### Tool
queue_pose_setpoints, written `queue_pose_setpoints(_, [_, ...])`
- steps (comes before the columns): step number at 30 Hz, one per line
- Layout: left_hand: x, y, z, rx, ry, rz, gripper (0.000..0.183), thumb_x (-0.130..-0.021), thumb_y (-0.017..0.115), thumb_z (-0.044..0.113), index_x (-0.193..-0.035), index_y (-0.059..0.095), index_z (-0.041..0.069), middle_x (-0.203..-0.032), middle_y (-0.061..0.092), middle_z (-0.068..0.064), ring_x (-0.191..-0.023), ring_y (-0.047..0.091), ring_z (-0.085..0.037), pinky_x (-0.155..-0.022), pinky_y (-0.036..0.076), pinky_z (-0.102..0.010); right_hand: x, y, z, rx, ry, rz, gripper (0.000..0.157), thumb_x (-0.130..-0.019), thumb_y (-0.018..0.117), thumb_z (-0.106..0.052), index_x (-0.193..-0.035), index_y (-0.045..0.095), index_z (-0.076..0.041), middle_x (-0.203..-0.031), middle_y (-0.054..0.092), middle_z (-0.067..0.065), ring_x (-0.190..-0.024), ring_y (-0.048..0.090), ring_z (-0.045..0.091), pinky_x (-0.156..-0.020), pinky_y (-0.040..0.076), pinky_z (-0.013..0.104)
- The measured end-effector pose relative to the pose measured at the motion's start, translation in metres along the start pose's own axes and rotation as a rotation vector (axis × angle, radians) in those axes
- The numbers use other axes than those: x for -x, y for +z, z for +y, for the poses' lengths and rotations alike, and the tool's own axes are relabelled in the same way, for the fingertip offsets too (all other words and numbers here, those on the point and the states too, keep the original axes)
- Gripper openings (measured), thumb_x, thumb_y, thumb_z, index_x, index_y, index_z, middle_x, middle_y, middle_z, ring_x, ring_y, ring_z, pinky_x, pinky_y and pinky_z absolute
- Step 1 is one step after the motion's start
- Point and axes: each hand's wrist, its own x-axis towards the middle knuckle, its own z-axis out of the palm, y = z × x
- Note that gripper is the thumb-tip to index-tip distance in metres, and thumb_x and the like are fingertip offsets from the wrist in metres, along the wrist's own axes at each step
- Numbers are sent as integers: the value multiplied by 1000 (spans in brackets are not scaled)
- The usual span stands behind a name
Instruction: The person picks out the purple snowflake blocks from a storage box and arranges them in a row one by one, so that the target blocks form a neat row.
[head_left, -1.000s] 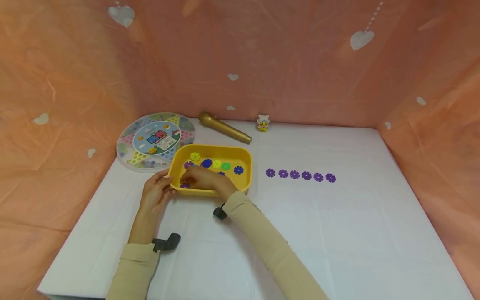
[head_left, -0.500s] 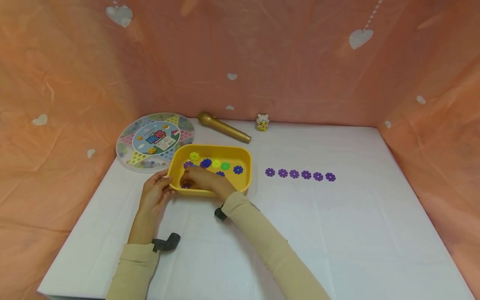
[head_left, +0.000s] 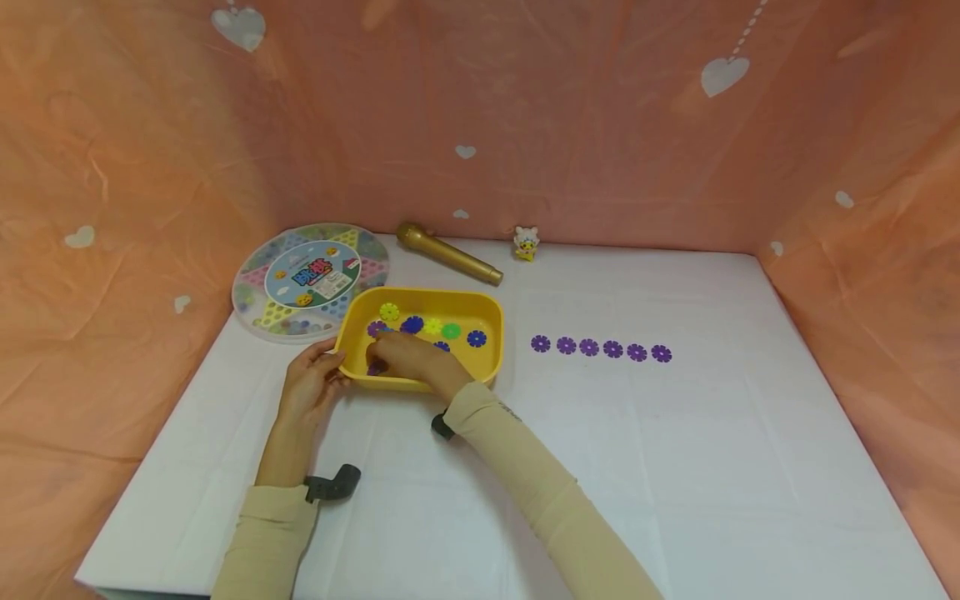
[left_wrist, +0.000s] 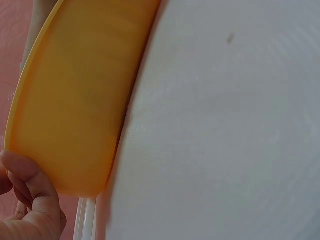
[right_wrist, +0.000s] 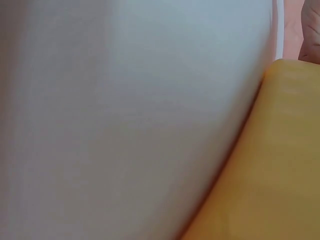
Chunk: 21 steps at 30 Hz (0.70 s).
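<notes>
A yellow plastic tub [head_left: 491, 367] holds several flower-shaped snowflake discs in blue, yellow, green and purple. My left hand [head_left: 303, 383] grips the tub's near left corner; in the left wrist view its thumb [left_wrist: 22, 165] lies on the rim. Reaching over the front wall, my right hand [head_left: 408, 354] is inside the tub and pinches a purple snowflake disc [head_left: 377, 367], which looks tilted. Its fingertips are partly hidden. To the right of the tub, several purple snowflake discs [head_left: 588, 347] lie flat in a row on the white table.
Behind the tub, a round Chinese checkers set [head_left: 315, 271] lies at the back left. A gold toy microphone [head_left: 450, 254] and a small figurine [head_left: 527, 243] are along the back. Orange cloth with hearts [head_left: 600, 125] surrounds the white table [head_left: 712, 467].
The purple disc at the tub's near left has tilted up between my right fingers, and that hand has shifted slightly right. My left hand stays on the corner.
</notes>
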Motion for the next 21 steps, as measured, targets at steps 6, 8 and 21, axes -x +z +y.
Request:
queue_pose_setpoints(6, [-1, -1, -2, -6, 30, -7, 18, -92, 52, -2, -107, 53, 6, -76, 60, -3, -54, 52, -13, -51, 49, -21, 0, 0, 0, 51, 38, 32, 17, -90, 63, -19, -103, 68, -11, -94, 62, -1, -82, 52, 9, -78, 44, 15])
queue_pose_setpoints(8, [-1, -1, -2, -10, 37, -7, 17, -92, 52, -2, -107, 54, 6, -76, 60, -3, -54, 53, -13, -51, 49, -21, -1, 0, 1, 66, 44, 39, 17, -89, 64, -20, -103, 69, -12, -93, 63, -2, -81, 52, 8, -78, 44, 15])
queue_pose_setpoints(21, [1, 1, 0, -4, 19, -3, 20, -92, 53, -2, -110, 51, 4, -76, 60, -3, -56, 52, -13, -51, 49, -21, 7, -12, 4, -69, 76, 194, 31, -83, 70, -25, -109, 67, -10, -91, 56, -4, -82, 49, 11, -76, 41, 16])
